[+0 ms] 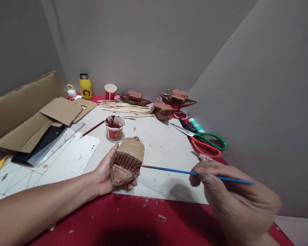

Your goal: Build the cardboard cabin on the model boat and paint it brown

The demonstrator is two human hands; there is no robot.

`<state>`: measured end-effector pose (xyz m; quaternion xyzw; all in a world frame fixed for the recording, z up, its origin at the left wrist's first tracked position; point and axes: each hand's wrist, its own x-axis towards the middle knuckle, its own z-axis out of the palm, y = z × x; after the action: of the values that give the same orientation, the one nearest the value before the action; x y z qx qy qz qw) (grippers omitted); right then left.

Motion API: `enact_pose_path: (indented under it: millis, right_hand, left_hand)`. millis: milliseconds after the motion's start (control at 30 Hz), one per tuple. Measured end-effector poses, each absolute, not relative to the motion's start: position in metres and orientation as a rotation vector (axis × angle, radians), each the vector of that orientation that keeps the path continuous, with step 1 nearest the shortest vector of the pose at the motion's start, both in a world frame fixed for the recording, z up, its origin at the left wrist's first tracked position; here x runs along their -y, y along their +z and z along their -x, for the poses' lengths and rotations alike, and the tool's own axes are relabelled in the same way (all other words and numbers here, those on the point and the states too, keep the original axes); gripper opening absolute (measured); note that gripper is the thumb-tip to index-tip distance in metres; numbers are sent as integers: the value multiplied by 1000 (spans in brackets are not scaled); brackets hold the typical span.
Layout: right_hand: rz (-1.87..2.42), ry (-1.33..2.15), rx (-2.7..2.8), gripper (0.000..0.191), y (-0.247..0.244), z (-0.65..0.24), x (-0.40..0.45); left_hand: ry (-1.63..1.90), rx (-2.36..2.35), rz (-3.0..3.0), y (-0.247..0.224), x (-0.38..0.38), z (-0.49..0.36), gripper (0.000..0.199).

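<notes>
In my left hand (105, 174) rests a small cardboard model boat (125, 176), tilted toward me, with the fingers curled beneath it. Its arched roof is bare tan, while the ribbed inside and the bow are reddish brown. My right hand (228, 194) pinches a thin blue paintbrush (166, 169). The brush's brown-stained tip meets the boat's right side, just below the roof edge. Behind the boat stands a red and white paper cup (114, 131) with brown paint inside and paint streaks on its inner wall.
Brown model boats (178, 98) stand at the back beside thin wooden sticks (128, 108). Scissors (184, 130) with green handles lie at the right near a glue stick (196, 125). Cardboard sheets (63, 111), a ruler (59, 143) and a pencil (92, 129) lie left. A yellow bottle (86, 88) stands behind.
</notes>
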<state>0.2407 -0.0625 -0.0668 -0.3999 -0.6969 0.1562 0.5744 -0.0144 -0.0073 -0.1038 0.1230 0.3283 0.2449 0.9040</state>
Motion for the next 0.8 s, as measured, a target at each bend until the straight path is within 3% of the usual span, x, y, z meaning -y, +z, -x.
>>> enact_pose_path:
  millis: [400, 800]
  right_hand:
    - [866, 409, 1735, 26, -55, -230, 62]
    - [813, 219, 2118, 25, -34, -231, 70]
  left_hand:
    - [516, -693, -232, -107, 10, 15, 86]
    - [623, -841, -213, -88, 18, 6, 74]
